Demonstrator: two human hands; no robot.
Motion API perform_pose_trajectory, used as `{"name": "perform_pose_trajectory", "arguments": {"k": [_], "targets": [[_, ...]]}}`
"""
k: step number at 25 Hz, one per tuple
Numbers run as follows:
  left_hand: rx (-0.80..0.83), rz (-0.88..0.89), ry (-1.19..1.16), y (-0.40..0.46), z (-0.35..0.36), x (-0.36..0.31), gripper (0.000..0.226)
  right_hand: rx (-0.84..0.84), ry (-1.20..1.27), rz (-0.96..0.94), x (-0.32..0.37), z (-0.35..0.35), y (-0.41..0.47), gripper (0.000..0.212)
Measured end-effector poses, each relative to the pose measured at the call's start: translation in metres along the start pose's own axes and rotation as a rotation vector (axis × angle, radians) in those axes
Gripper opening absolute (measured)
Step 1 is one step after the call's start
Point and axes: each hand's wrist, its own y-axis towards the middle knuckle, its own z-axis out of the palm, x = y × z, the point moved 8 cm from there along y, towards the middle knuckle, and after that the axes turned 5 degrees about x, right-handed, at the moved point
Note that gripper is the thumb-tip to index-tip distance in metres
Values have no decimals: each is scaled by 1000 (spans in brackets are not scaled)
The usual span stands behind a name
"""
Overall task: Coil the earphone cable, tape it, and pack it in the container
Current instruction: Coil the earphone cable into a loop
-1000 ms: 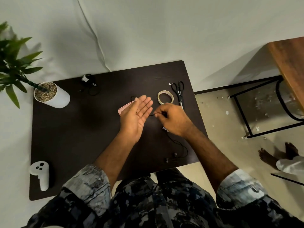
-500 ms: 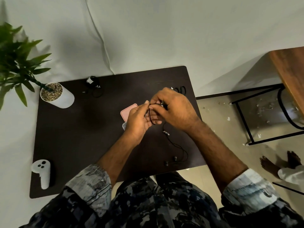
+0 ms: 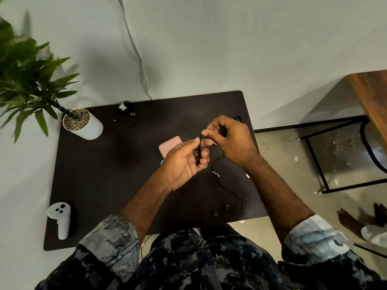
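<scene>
A black earphone cable point(image 3: 228, 190) runs from my hands down to two earbuds point(image 3: 221, 210) near the table's front edge. My left hand point(image 3: 184, 162) pinches the plug end of the cable between thumb and fingers. Just to its right, my right hand point(image 3: 228, 139) holds a loop of the same cable above the left fingers. A pink container point(image 3: 168, 146) lies on the dark table point(image 3: 100, 174) behind my left hand, partly hidden by it. The tape roll and most of the scissors are hidden behind my right hand.
A white pot with a green plant point(image 3: 83, 124) stands at the table's far left. A second black coiled cable point(image 3: 126, 114) lies at the back. A white controller point(image 3: 60, 219) rests at the front left. A black metal frame point(image 3: 326, 164) and a person's bare feet point(image 3: 360, 218) are on the floor to the right.
My left hand has gone from flat and open to closed on the plug end. My right hand has lifted the cable into a loop over the left fingers. The camera view has shifted.
</scene>
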Motion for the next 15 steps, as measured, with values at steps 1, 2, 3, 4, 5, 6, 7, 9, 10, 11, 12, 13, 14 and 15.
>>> {"name": "perform_pose_trajectory", "arguments": {"k": [1,2,3,4,5,6,7,9,10,11,12,13,14,15], "targets": [[14,-2,-9,-1,1,-1,38,-18,38,25,-5,1,0,18],[22,-2,-6,-2,2,-2,37,-34,67,45,-9,1,-1,16],[22,4,5,-3,3,-3,36,-45,96,61,-14,2,-1,15],[9,21,22,-3,2,-5,34,-47,127,74,-19,3,-1,13],[-15,51,36,-4,2,-8,33,-42,147,81,-24,5,-2,11],[-44,86,42,-4,0,-11,32,-30,152,83,-28,8,-2,9],[-70,122,39,-5,0,-15,31,-17,141,83,-32,11,-3,7],[-102,185,7,-5,-2,-22,31,17,91,95,-35,19,-6,9],[-108,216,-15,-5,-3,-26,31,43,68,111,-36,25,-9,14],[-113,245,-34,-6,-5,-30,32,74,53,130,-36,31,-11,21],[-123,267,-42,-6,-7,-33,32,101,49,151,-36,37,-14,25],[-140,278,-34,-5,-10,-35,33,115,63,167,-35,43,-16,27],[-166,272,-11,-5,-13,-36,33,108,101,178,-32,46,-17,26],[-189,247,18,-5,-15,-35,33,83,161,188,-29,48,-17,24]]}}
